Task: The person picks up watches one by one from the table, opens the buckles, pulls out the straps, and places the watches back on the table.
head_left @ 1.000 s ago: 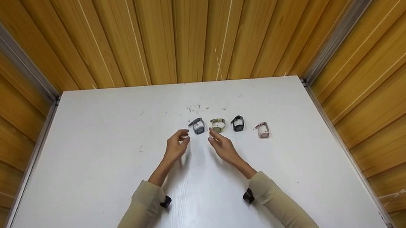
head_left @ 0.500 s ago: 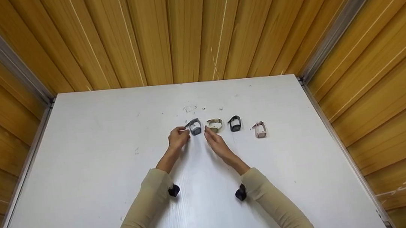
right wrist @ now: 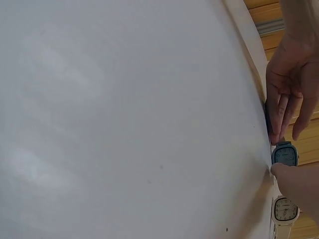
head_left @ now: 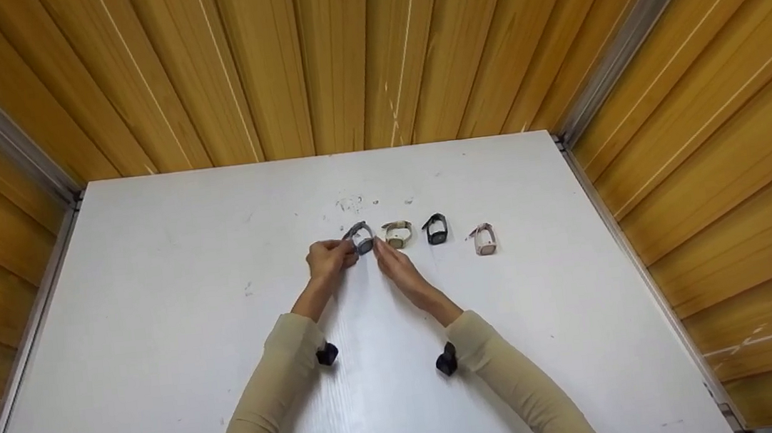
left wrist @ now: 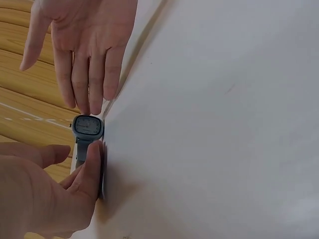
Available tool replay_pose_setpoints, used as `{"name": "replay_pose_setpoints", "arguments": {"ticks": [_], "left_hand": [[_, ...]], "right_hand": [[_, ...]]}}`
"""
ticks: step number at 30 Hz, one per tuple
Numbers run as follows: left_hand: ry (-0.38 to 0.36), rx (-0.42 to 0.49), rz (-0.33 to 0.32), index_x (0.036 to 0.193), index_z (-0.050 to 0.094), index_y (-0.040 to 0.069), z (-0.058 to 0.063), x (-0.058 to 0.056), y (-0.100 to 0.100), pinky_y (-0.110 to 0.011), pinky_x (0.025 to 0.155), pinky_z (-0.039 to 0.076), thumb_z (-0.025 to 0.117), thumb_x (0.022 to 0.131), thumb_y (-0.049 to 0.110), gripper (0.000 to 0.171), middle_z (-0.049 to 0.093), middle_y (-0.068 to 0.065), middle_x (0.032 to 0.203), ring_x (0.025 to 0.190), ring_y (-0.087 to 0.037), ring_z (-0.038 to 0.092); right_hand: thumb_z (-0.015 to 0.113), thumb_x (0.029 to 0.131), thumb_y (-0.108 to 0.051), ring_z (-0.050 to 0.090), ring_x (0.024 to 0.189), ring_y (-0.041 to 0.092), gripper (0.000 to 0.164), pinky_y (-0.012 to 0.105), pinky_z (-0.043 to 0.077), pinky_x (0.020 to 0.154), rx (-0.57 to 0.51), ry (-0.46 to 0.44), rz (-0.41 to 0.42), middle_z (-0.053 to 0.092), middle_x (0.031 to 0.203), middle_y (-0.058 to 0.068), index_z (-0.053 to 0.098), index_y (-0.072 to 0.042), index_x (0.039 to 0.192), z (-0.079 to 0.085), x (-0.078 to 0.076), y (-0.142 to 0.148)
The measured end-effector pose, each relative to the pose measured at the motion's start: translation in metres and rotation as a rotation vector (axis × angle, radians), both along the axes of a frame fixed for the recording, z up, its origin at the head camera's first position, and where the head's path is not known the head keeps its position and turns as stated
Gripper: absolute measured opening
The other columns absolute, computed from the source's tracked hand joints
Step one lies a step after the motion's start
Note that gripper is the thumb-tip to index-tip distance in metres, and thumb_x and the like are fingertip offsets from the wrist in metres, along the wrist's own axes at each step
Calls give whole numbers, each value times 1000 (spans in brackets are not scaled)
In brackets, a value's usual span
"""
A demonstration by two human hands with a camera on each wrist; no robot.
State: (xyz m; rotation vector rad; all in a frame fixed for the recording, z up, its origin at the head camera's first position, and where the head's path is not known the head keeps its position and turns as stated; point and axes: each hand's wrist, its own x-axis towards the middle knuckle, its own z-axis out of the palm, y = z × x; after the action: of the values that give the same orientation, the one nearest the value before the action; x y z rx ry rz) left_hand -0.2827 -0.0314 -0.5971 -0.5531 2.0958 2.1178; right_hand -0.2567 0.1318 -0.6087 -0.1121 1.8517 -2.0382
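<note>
A grey-blue wristwatch point(head_left: 365, 246) stands on the white table with its strap looped up behind the face. My left hand point(head_left: 326, 259) is at its left side, where thumb and fingers pinch the strap; part of the strap is hidden behind them in the left wrist view. From the other side, my right hand point(head_left: 403, 272) reaches in with long straight fingers, and their tips touch the edge of the watch face point(left wrist: 87, 125). Just to the right stands a cream wristwatch point(head_left: 397, 235), close to the right fingertips.
Farther right along the same row are a black wristwatch point(head_left: 436, 230) and a pink wristwatch point(head_left: 485, 240), the pink one set a little nearer. Dark scuff marks point(head_left: 349, 203) show on the table behind the row. Yellow wood-look panels point(head_left: 337, 57) enclose the table's back and sides.
Both hands have closed in on the grey-blue watch from either side. The left now pinches its strap, and the right fingers have straightened against it. The head view has shifted slightly.
</note>
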Motion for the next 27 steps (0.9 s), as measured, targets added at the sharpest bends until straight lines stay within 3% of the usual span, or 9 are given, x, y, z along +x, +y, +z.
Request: {"name": "replay_pose_setpoints", "arguments": {"ticks": [7,16,23,27], "left_hand": [[-11,-6,8,108,70,-17,1,0,2,-24,64,63,72,90,3,27,76,-26,91,61,-14,73],[-46,56,9,105,71,-16,3,2,3,-29,72,65,73,87,-2,23,77,-24,90,75,-23,78],[-52,0,-27,109,71,-13,3,6,1,-29,75,65,70,88,-1,24,75,-15,87,73,-17,73],[-24,-38,-65,110,70,-13,8,10,-2,-31,76,65,70,89,-1,24,75,-17,91,77,-20,74]], "right_hand": [[27,114,-24,11,158,37,58,43,13,131,-26,-4,-6,11,168,26,12,11,158,3,4,-2],[30,113,-19,15,156,40,56,44,15,130,-71,2,-33,15,165,30,15,15,156,9,11,2],[40,110,-14,28,151,44,56,44,25,127,-43,28,-67,28,160,35,22,16,154,9,16,7],[47,108,-9,41,146,45,55,43,36,123,5,45,-71,39,155,34,28,11,154,11,16,9]]}}
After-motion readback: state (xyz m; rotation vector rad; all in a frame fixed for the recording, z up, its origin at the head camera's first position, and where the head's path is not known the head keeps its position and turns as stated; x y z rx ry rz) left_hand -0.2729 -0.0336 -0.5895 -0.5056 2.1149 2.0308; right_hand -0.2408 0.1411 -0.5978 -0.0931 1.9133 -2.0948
